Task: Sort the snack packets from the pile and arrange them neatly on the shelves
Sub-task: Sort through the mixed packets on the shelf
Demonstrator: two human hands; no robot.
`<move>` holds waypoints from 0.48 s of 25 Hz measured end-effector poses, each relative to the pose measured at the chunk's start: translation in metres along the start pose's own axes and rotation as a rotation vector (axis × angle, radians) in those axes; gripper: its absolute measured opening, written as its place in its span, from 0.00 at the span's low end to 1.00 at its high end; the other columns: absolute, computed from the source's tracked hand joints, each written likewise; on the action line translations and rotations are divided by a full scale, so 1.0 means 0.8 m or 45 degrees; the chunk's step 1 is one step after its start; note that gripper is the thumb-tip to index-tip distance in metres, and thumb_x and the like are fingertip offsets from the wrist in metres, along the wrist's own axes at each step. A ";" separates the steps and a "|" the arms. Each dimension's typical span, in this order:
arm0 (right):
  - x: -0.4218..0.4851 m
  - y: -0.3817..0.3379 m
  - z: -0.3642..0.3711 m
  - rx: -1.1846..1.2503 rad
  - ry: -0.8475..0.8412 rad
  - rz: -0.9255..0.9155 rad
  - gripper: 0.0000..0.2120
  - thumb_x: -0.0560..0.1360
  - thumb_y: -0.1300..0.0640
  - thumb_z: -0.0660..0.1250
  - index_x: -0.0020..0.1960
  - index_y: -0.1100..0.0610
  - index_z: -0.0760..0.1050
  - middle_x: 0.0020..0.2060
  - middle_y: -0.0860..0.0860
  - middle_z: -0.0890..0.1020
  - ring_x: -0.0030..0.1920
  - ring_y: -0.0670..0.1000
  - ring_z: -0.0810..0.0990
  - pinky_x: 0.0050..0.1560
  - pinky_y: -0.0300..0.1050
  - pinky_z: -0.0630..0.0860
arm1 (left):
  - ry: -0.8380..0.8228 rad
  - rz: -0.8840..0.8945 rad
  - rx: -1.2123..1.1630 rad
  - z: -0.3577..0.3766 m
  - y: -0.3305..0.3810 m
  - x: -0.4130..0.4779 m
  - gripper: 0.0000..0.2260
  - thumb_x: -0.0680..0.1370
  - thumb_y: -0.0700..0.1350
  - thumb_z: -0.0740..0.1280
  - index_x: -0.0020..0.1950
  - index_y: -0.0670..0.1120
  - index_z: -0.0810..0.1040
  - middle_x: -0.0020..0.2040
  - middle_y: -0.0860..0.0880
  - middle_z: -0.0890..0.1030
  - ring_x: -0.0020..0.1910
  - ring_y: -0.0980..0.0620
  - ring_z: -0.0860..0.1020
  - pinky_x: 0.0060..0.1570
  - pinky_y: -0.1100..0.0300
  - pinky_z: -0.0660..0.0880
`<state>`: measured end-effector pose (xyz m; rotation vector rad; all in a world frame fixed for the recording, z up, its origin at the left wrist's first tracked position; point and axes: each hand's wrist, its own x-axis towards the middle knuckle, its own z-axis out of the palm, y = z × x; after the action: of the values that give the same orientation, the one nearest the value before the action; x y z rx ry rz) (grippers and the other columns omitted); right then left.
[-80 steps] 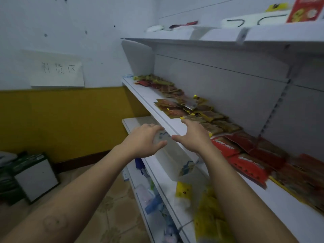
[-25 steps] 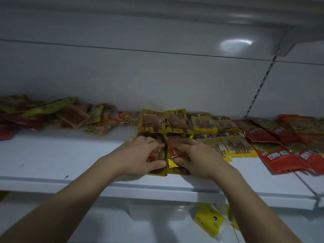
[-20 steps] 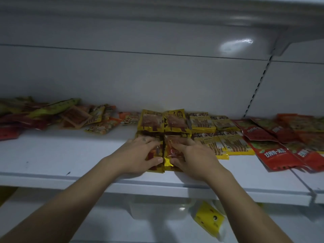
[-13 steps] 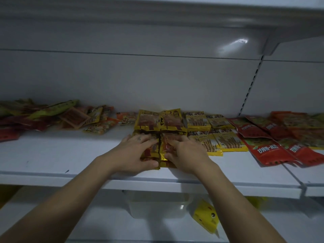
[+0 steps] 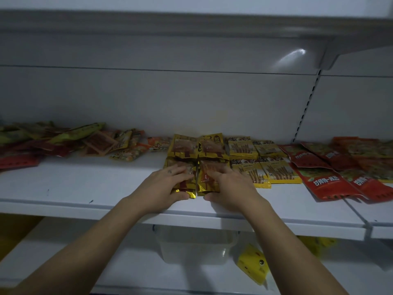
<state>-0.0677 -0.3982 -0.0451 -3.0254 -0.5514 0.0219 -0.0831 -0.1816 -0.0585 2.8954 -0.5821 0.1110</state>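
Observation:
Two gold snack packets lie side by side near the front of the white shelf (image 5: 74, 188). My left hand (image 5: 161, 188) rests flat on the left gold packet (image 5: 171, 162), with its thumb at the packet's near edge. My right hand (image 5: 231, 188) presses on the right gold packet (image 5: 207, 177) in the same way. Behind them sit two more gold packets (image 5: 185, 145) in a row. An unsorted pile of mixed packets (image 5: 63, 141) sprawls at the shelf's left end.
Yellow stick-snack packets (image 5: 274, 171) lie in rows right of the gold ones, then overlapping red packets (image 5: 325, 184). On the lower shelf stand a clear plastic box (image 5: 195, 245) and a yellow packet (image 5: 253, 262). Another shelf overhangs above.
Both hands have stayed on the two front gold packets and nudged them slightly back toward the rear row. The view has shifted a little; 3.2 s ago I was seeing the shelving from its left end.

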 end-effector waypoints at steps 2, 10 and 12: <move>0.000 0.000 0.000 -0.002 0.005 -0.008 0.36 0.74 0.34 0.63 0.77 0.42 0.56 0.74 0.53 0.64 0.73 0.58 0.63 0.71 0.56 0.60 | 0.023 0.000 0.022 0.003 0.002 -0.002 0.27 0.79 0.61 0.61 0.77 0.59 0.61 0.79 0.55 0.57 0.79 0.54 0.52 0.75 0.55 0.55; 0.014 -0.042 -0.034 0.034 0.115 -0.096 0.34 0.76 0.31 0.55 0.78 0.43 0.55 0.75 0.55 0.63 0.74 0.58 0.59 0.72 0.58 0.56 | 0.054 -0.098 0.151 -0.029 -0.014 -0.022 0.30 0.79 0.67 0.50 0.79 0.59 0.55 0.80 0.53 0.56 0.78 0.52 0.52 0.77 0.49 0.50; 0.026 -0.065 -0.040 0.034 0.127 -0.111 0.31 0.78 0.34 0.53 0.78 0.44 0.55 0.75 0.55 0.63 0.74 0.58 0.59 0.72 0.59 0.55 | 0.071 -0.150 0.173 -0.042 -0.030 -0.033 0.29 0.80 0.66 0.49 0.79 0.57 0.56 0.80 0.52 0.56 0.78 0.51 0.53 0.76 0.51 0.48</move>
<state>-0.0659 -0.3447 -0.0096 -2.9541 -0.6669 -0.1242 -0.0991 -0.1435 -0.0322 3.0386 -0.4078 0.2224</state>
